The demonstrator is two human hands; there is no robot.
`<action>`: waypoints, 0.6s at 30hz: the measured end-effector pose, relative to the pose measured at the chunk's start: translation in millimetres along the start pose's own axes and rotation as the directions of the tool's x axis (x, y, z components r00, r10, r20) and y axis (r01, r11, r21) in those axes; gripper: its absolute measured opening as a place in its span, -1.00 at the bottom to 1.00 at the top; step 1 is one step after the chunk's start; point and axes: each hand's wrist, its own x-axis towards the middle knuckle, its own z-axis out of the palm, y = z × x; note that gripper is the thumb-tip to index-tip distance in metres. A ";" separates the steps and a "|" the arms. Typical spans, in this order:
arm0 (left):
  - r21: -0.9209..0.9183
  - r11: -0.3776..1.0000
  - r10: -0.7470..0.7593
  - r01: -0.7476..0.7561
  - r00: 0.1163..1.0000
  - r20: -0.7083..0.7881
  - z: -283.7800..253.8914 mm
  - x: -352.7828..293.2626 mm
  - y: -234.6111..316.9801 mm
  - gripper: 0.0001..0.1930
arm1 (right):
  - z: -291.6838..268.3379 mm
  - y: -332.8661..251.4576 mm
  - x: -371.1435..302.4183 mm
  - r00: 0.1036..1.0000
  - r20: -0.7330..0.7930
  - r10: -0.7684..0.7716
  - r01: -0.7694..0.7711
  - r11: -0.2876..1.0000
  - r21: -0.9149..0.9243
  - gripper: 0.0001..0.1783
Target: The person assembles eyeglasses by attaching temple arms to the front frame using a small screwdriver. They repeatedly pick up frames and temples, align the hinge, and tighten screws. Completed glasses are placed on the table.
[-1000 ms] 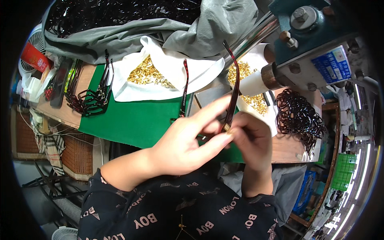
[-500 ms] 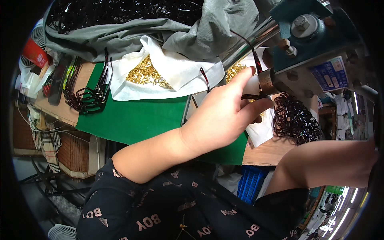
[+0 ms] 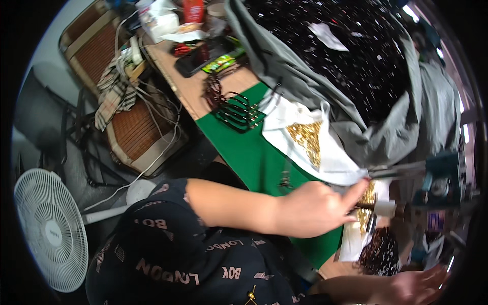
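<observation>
My left hand [image 3: 317, 209] reaches across the green mat [image 3: 254, 162] to the machine at the right. Its index finger points up and its thumb lies lower, with a dark, blurred piece of an eyeglass frame [image 3: 364, 205] between them. Just right of the fingertips is a white cylinder [image 3: 385, 209] on the machine [image 3: 439, 188]. At the lower right rim my right hand [image 3: 418, 284] is smeared, and its fingers do not show clearly. Small gold-coloured parts [image 3: 305, 142] lie on a white cloth [image 3: 338, 165] beyond my left hand.
Several dark eyeglass frames [image 3: 239, 113] stand at the mat's far left. A grey cloth [image 3: 351, 145] holds a heap of shiny black pieces [image 3: 351, 66]. Dark frames [image 3: 380, 251] pile below the machine. A fan [image 3: 51, 231] and a chair [image 3: 134, 132] are at the left.
The view has swung left, bringing the fan and chair further in. My left hand stays by the machine's white cylinder in a similar pose. My right hand now shows at the lower right.
</observation>
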 end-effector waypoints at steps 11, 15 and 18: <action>-0.135 0.754 -0.591 0.643 0.753 0.289 -105.2 -46.7 -77.5 -0.61 | -1.7 10.5 -108.5 0.667 0.584 0.463 -0.518 0.851 -0.082 -0.70; 0.341 0.876 -0.428 0.341 0.875 0.225 -109.9 -46.8 -113.3 -0.69 | -5.0 1.2 -113.4 0.609 0.593 0.527 -0.541 0.823 -0.175 -0.74; 0.426 0.840 -0.376 0.337 0.927 0.010 -106.2 -67.8 -135.0 -0.50 | -1.3 -7.7 -122.1 0.543 0.605 0.583 -0.587 0.778 -0.224 -0.78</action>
